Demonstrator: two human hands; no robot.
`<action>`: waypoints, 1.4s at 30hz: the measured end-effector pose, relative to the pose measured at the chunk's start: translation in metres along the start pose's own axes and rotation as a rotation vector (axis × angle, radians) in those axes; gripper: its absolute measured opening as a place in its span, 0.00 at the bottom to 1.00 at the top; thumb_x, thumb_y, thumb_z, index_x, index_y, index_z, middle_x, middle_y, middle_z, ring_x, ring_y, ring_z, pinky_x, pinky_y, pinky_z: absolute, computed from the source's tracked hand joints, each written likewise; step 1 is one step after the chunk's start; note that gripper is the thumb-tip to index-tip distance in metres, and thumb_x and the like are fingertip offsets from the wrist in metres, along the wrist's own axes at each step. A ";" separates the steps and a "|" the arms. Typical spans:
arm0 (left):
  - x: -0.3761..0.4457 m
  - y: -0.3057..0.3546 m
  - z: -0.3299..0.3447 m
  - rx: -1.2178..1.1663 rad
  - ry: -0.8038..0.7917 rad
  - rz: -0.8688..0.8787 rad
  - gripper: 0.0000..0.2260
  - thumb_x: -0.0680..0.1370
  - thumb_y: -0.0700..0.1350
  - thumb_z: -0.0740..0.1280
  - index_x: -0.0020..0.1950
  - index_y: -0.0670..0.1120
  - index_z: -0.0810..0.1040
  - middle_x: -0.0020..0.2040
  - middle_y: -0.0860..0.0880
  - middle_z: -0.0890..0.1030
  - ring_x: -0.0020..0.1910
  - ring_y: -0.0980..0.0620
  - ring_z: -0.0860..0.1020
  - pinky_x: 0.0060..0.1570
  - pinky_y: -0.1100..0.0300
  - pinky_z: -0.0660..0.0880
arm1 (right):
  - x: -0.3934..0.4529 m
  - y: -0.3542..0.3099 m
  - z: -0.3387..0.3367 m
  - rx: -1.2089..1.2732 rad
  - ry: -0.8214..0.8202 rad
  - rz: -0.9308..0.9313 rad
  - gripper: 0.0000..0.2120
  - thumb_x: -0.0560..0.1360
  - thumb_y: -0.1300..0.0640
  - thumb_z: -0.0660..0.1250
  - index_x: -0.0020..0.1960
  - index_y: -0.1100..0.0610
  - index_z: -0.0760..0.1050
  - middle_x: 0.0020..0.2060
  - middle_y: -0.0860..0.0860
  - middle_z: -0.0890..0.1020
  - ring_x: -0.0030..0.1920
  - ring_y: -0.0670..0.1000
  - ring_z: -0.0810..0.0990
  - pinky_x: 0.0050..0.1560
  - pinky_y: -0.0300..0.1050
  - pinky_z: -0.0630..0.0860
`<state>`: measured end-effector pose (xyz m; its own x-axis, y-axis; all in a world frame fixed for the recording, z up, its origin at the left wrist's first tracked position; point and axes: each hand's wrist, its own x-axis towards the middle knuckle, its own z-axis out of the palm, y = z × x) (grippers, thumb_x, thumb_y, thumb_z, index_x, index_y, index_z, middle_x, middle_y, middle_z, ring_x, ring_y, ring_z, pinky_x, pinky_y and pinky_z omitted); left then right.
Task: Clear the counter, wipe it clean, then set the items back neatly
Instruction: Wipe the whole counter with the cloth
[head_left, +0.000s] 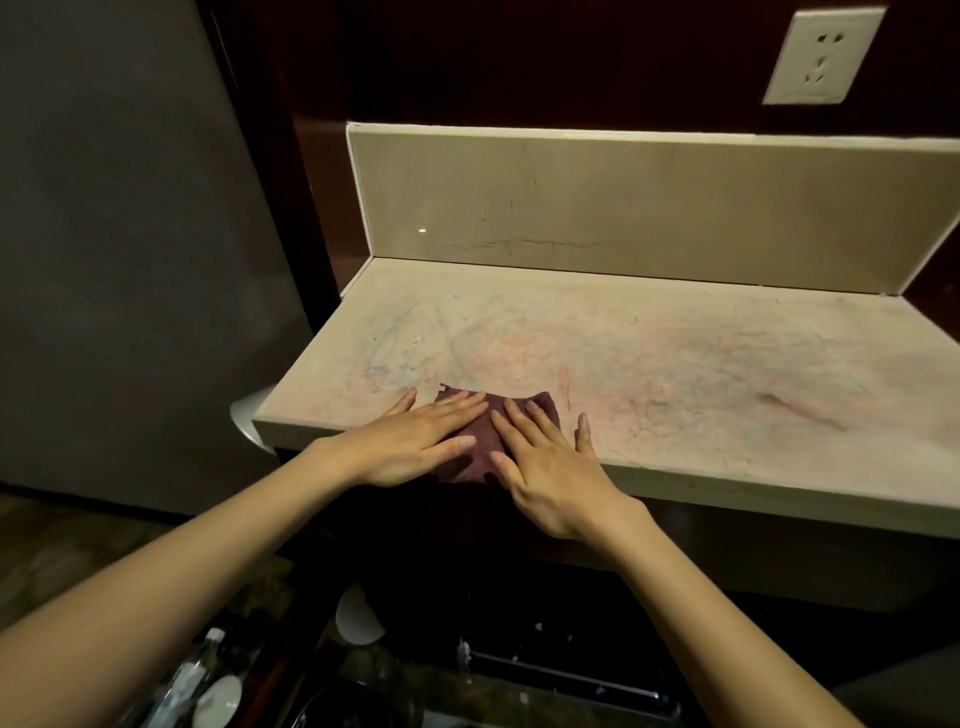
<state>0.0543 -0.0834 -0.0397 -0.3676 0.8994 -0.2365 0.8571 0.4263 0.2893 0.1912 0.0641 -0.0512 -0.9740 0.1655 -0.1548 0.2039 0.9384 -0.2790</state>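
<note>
At the near edge of the tabletop (675, 364), a dark maroon cloth (480, 441) lies flat, its front part draped over the lip and lost against the dark cabinet below. Both hands press on it with straight, spread fingers: the left hand (410, 441) covers its left side, the right hand (550, 473) its right (most of the cloth is hidden beneath them). Faint pink and blue smears mark the pale stone surface. Below, on the dim floor, a bottle (192, 670) and a white round object (218, 699) are hard to make out. A wall socket (823, 54) sits above the backsplash (623, 208).
</note>
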 end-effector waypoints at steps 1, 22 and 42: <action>0.001 -0.002 -0.001 0.002 -0.001 0.002 0.24 0.83 0.57 0.48 0.78 0.57 0.47 0.78 0.61 0.46 0.71 0.69 0.41 0.73 0.50 0.35 | 0.001 -0.001 -0.002 0.000 -0.011 0.002 0.27 0.83 0.43 0.42 0.79 0.49 0.42 0.78 0.45 0.41 0.77 0.46 0.37 0.71 0.62 0.32; 0.123 -0.107 -0.067 0.126 -0.004 0.036 0.25 0.83 0.54 0.49 0.78 0.54 0.45 0.79 0.57 0.46 0.76 0.61 0.44 0.73 0.50 0.37 | 0.165 0.016 -0.047 -0.025 -0.057 0.102 0.26 0.83 0.46 0.42 0.79 0.51 0.44 0.78 0.47 0.43 0.78 0.48 0.40 0.73 0.60 0.34; 0.234 -0.190 -0.114 0.105 0.048 0.054 0.24 0.84 0.52 0.48 0.79 0.51 0.47 0.79 0.54 0.47 0.77 0.58 0.45 0.75 0.50 0.43 | 0.307 0.049 -0.076 -0.048 -0.020 0.162 0.26 0.83 0.48 0.44 0.79 0.51 0.44 0.78 0.48 0.44 0.78 0.48 0.43 0.74 0.56 0.40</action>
<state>-0.2358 0.0566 -0.0439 -0.3349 0.9254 -0.1773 0.9081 0.3672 0.2014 -0.1055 0.1836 -0.0407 -0.9265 0.3100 -0.2134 0.3525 0.9135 -0.2032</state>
